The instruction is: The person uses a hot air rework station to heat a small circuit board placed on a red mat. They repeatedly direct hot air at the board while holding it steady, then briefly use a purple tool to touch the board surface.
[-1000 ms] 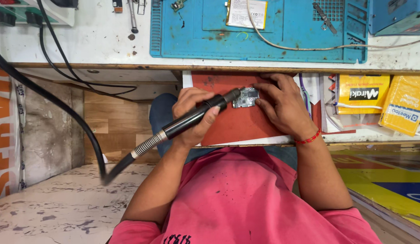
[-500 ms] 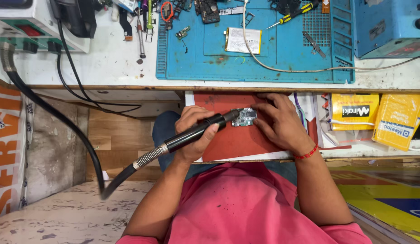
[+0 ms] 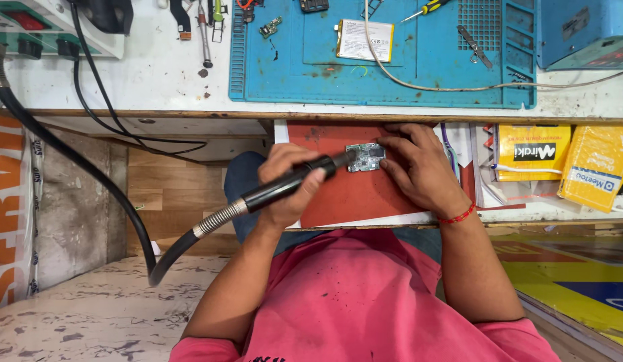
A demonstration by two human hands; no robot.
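My left hand [image 3: 289,184] grips a black hot-air wand [image 3: 284,186] whose nozzle points at a small green circuit board [image 3: 365,157]. The board lies on a red mat [image 3: 345,198] on a pull-out shelf below the bench. My right hand [image 3: 418,167] rests on the mat with its fingertips against the board's right edge, holding it down. A thick black hose [image 3: 90,181] runs from the wand's metal collar down and round to the left, up to a station at the top left.
A blue work mat [image 3: 392,67] on the white bench holds a flat battery [image 3: 365,40], a screwdriver [image 3: 425,8], small parts and a beige cable. A white station [image 3: 50,27] stands top left. Yellow packets [image 3: 559,161] lie right of the red mat.
The view has shifted so more of the bench top shows. Both hands, the wand and the board keep nearly the same pose, with the nozzle staying at the board's left edge.
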